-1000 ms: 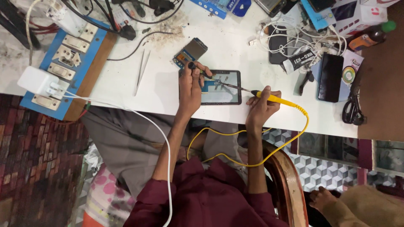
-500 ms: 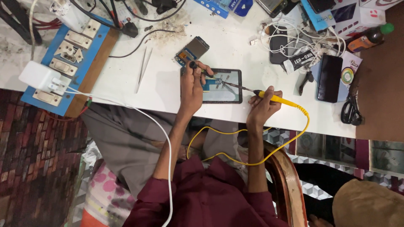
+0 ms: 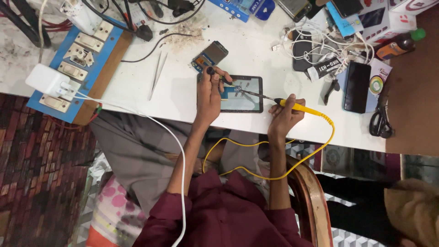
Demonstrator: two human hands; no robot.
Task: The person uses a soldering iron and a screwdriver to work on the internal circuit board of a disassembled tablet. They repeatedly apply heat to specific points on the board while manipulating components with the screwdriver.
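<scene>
An opened phone (image 3: 242, 97) with a black frame lies flat near the white table's (image 3: 183, 98) front edge. My left hand (image 3: 209, 91) rests on its left end and pinches a thin dark-tipped tool (image 3: 215, 73) that points at the inside of the phone. My right hand (image 3: 283, 114) grips a yellow-handled soldering iron (image 3: 299, 108). Its metal tip reaches left onto the phone's middle. The iron's yellow cord (image 3: 320, 151) loops down off the table and across my lap.
Metal tweezers (image 3: 156, 75) and a small phone part (image 3: 209, 56) lie left of and behind the phone. A blue switchboard (image 3: 80, 68) with a white charger (image 3: 48, 80) sits far left. A black phone (image 3: 356, 87), scissors (image 3: 379, 120), a bottle (image 3: 397, 45) and tangled cables (image 3: 315, 45) crowd the right.
The view has shifted slightly. Both hands stay over the opened phone, with the iron's tip still on it.
</scene>
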